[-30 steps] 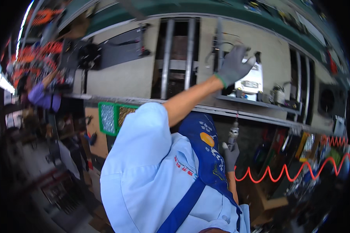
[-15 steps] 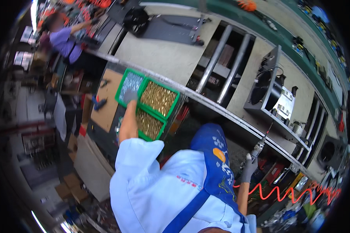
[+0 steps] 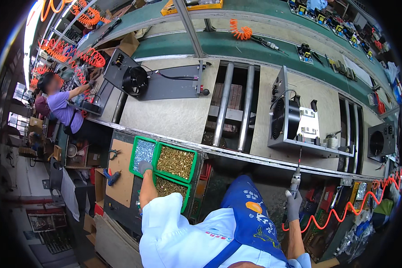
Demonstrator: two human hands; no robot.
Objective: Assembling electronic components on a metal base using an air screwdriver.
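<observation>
The long surface (image 3: 174, 118) runs across in front of the person, with roller gaps in it and an open metal chassis (image 3: 299, 127) standing on it, fan grille facing left, a circuit board and a coil on its base. That chassis sits up and to the right of the person, almost straight above the right hand (image 3: 293, 206), so the right hand is much the nearer of the two to it.

Lower and to the left, below the edge of the surface, is a set of green trays (image 3: 165, 169): one bin of silvery screws (image 3: 144, 151) and bins of brass-coloured screws (image 3: 176, 161). They lie well apart from the chassis, on the left hand's side.

The right hand, in a grey glove, is wrapped closed around a powered screwdriver (image 3: 295, 183). The tool's long axis stands nearly upright, its thin bit pointing up toward the front lip of the chassis base, the tip close to that edge; whether it touches I cannot tell. An orange coiled hose (image 3: 344, 213) trails away to the right from near that hand.

The left hand (image 3: 144, 167), also gloved in grey, reaches out to the trays and rests at the near edge of the silvery screws bin, fingers curled down into it. Whether it has pinched up any screws I cannot tell.
</observation>
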